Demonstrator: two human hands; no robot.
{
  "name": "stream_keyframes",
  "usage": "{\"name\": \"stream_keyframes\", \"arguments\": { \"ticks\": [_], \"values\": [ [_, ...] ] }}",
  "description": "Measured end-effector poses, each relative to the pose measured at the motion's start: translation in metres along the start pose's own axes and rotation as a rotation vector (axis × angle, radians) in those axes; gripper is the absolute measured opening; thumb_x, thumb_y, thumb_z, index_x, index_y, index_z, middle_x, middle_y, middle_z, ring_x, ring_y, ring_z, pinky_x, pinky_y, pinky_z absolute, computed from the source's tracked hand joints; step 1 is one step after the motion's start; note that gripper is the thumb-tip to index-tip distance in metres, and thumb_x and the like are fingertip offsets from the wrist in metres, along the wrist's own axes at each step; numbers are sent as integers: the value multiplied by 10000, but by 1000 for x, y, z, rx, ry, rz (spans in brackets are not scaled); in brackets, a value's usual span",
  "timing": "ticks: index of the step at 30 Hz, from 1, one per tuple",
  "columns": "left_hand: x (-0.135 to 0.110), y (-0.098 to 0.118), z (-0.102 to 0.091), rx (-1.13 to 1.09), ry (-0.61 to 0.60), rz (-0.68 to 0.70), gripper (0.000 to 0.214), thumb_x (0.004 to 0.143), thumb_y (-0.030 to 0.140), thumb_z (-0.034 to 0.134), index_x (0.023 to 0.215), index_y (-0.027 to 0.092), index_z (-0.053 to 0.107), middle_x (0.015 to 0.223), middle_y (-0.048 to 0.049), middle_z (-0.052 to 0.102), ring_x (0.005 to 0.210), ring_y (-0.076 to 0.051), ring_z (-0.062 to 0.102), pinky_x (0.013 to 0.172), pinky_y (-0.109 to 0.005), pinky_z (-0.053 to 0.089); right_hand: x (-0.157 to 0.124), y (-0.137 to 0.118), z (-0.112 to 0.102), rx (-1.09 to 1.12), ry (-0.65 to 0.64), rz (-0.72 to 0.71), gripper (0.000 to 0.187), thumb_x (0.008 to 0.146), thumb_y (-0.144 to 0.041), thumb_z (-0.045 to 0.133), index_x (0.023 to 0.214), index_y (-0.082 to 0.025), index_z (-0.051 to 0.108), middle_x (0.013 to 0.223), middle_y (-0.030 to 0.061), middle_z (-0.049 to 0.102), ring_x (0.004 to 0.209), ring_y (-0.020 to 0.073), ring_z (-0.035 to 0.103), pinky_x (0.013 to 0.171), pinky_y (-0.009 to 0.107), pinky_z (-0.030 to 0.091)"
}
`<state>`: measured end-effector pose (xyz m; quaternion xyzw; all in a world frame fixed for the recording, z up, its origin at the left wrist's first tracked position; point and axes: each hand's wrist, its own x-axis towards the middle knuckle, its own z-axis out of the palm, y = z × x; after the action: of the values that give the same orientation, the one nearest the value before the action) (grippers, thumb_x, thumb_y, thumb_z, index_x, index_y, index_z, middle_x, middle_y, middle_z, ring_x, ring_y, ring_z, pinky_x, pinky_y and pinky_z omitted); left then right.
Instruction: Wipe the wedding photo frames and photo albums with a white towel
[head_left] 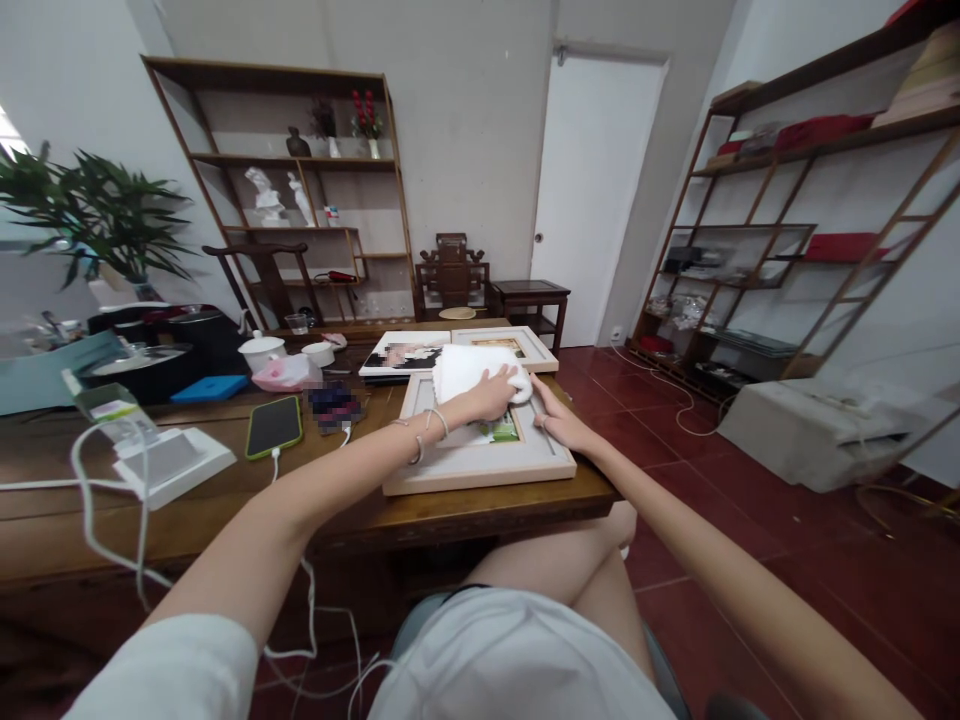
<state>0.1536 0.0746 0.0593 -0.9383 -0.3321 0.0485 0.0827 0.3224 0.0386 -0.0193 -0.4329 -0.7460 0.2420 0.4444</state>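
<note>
A picture frame [480,470] with a pale wooden edge lies flat at the table's near right corner, a small green picture [501,428] inside its wide mount. Across its far part rests a folded, fluffy white towel [466,368]. My left hand [496,394] is on the towel with its fingers bent into the cloth, and bracelets circle that wrist. With my right hand [559,422] I hold the frame's right side, the fingers over its edge. Behind the towel are another light frame [541,345] and a print [397,352] partly under it.
On the wooden table [367,515] to the left are a charging phone [274,427], a white box [176,465], a blue box [208,388], a pink plastic bag [286,372] and a lidded white cup [262,352]. White cables [86,500] hang off the front edge.
</note>
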Motion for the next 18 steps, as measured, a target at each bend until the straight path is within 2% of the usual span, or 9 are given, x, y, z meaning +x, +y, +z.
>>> {"name": "stream_keyframes", "arguments": {
  "ticks": [2,4,6,7,9,13,16,18],
  "values": [
    [-4,8,-1,-9,-30,79,383,785,-7,368,1126,106,499,1468,-189,187,1358,-299,142,1018,-526,253,0,-1,0,15,-15,-16,808,664,-110,457,1415,-242,191,1506,2,172,1391,231,93,1133,460,37],
    [-12,14,-7,-31,-75,118,313,796,27,375,1049,108,542,1402,-205,325,1270,-306,346,956,-474,352,-1,-2,0,18,-36,-25,779,676,-109,450,1408,-249,222,1501,-7,192,1391,218,102,1136,443,40],
    [-24,18,-14,-57,-112,157,256,796,55,392,965,112,575,1234,-187,517,1054,-266,547,855,-384,434,-1,-1,-1,12,-52,-42,733,692,-118,452,1390,-255,276,1489,-9,235,1387,211,129,1138,426,63],
    [-31,20,-19,-66,-120,186,236,791,63,402,931,115,584,1129,-161,585,944,-235,591,804,-340,452,-1,0,-2,7,-54,-50,705,702,-126,454,1378,-258,306,1481,-8,258,1383,210,148,1138,423,81],
    [-49,24,-29,-73,-132,249,214,780,66,414,890,121,590,976,-114,640,814,-191,599,731,-279,453,-2,1,-3,-4,-55,-56,653,714,-135,457,1348,-265,366,1463,-2,301,1372,212,193,1134,428,115],
    [-93,38,-51,-90,-198,359,172,805,113,424,851,135,588,890,-77,643,748,-164,571,671,-239,434,-1,2,-4,-52,-68,-74,534,701,-112,452,1212,-242,540,1374,34,450,1340,227,282,1114,463,178],
    [-115,49,-57,-127,-202,326,171,808,123,424,873,147,581,929,-74,628,801,-175,574,697,-250,438,0,-1,-4,-89,-69,-127,459,671,-86,440,1061,-218,641,1266,53,559,1297,238,356,1088,477,233],
    [-116,51,-51,-132,-170,246,207,809,105,405,921,139,577,990,-98,613,845,-194,581,725,-274,445,0,-4,-4,-90,-58,-147,443,654,-79,433,1007,-215,663,1219,51,593,1252,239,415,1068,474,272]
  ]
}}
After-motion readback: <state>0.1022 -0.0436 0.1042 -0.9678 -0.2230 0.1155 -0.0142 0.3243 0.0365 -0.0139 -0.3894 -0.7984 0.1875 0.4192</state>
